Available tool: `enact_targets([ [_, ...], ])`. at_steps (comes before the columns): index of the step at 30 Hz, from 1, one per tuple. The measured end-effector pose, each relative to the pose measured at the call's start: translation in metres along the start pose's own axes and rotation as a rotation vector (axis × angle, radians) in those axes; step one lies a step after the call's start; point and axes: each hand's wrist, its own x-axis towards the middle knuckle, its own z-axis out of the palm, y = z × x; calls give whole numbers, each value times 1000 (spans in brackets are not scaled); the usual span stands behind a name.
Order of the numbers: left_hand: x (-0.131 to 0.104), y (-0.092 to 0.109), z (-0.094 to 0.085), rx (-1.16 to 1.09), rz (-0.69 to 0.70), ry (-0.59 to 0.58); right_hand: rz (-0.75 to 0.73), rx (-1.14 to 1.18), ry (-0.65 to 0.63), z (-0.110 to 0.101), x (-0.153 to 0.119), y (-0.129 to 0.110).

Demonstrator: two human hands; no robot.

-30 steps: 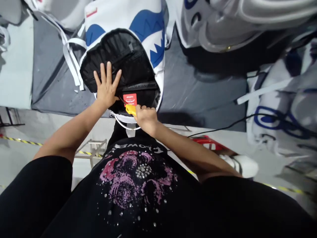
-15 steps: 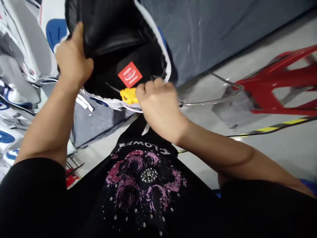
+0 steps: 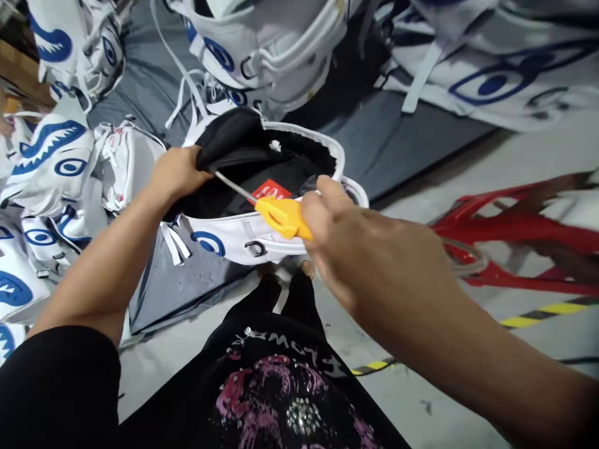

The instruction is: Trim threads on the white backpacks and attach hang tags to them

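Observation:
A white backpack point(image 3: 234, 234) with a blue eye print stands with its mouth open below me, showing black lining and a red label point(image 3: 271, 189) inside. My left hand point(image 3: 175, 174) is closed on the black flap at the left of the opening; some of its fingers are hidden behind the fabric. My right hand point(image 3: 369, 249) is wrapped around a yellow air blow gun point(image 3: 281, 215). The gun's thin metal nozzle reaches left across the opening, and its tip is near my left fingers.
More white backpacks with blue eyes and teeth are piled at the left point(image 3: 51, 162), at the top point(image 3: 276, 43) and at the upper right point(image 3: 491, 81). Dark grey sheeting point(image 3: 163, 293) lies under them. To the right are a red plastic frame point(image 3: 496, 231) and yellow-black floor tape point(image 3: 543, 315).
The backpack's mouth, tipped up close to me before, is now lower, so its white outer side shows. Both hands stayed closed, and the blow gun came nearer to my left hand.

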Motion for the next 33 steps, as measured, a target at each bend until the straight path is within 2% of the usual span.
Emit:
enact_targets([
  [4,-12,-4,9,-63,3,-11,26,-225,82,-38,12,7],
  [6,-15,-6,16,-105,0,-6,-27,-359,56,-48,22,9],
  [10,-17,-14,25,-186,-18,-3,-348,-478,-31,-45,45,12],
  [13,-18,-23,27,-243,-14,-9,-526,-526,51,-43,54,11],
  [15,-19,-27,28,-279,-13,-9,-564,-577,102,-45,56,6],
  [17,-19,-30,29,-303,-10,-13,-546,-624,110,-50,55,-1],
  [21,-18,-30,30,-330,8,-26,-537,-677,21,-58,55,-15],
  [26,-16,-27,27,-347,23,-31,-456,-695,-201,-65,67,-34],
  [30,-15,-20,29,-382,21,8,-233,-595,-439,-71,74,-35],
  [33,-18,-9,35,-401,29,64,-45,-622,-530,-69,66,-26],
])
